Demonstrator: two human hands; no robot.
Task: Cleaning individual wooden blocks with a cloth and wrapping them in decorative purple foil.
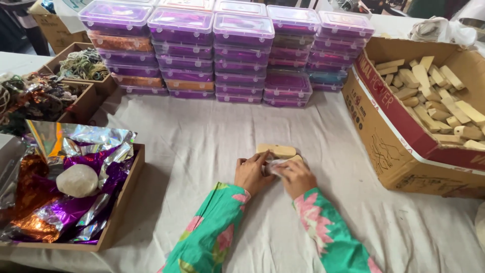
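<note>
Left hand (251, 173) and right hand (297, 177) press a wooden block (276, 150) on the cloth (202, 141).

Green sleeves (323, 237) carry pink flowers, stacked plastic boxes (227, 50) at the table's far edge are purple, wooden blocks (434, 96) pale tan, crumpled foil sheets (76, 202) purple, silver and orange.

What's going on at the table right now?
A person's left hand and right hand press together on a small pale piece on the white cloth, a wooden block lying just beyond. A cardboard box of wooden blocks sits right, a tray of shiny foil left, stacked purple boxes behind.
</note>
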